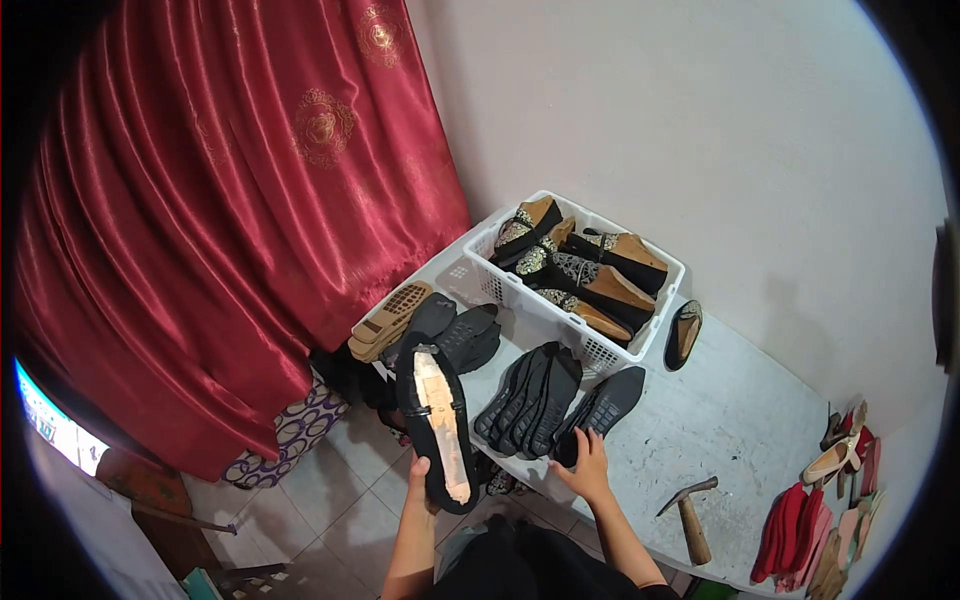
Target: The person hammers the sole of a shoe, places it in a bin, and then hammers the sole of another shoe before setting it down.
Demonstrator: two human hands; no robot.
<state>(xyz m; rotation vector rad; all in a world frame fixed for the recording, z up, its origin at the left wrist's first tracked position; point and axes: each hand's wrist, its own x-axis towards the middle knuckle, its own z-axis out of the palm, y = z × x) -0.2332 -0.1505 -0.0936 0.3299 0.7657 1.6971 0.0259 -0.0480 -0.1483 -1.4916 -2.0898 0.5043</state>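
Observation:
My left hand [424, 486] is closed on the lower side of a black shoe [408, 406], held upright above the table's near edge. The shoe's underside faces me, with a pale, rough strip down the middle. My right hand [588, 470] is at the near end of a black shoe sole [606, 404] lying on the table, thumb on one side and fingers on the other. Just left of it, several black soles [530, 398] lie side by side in a row, treads showing. More black soles [470, 338] are grouped farther left, beside tan soles [393, 320].
A white plastic basket [520, 288] full of wedge shoes stands at the table's back. One flat shoe [684, 335] sits beside it. A hammer [692, 520] lies at right, near red strips [785, 530] and other shoe pieces. A red curtain [240, 220] hangs at left.

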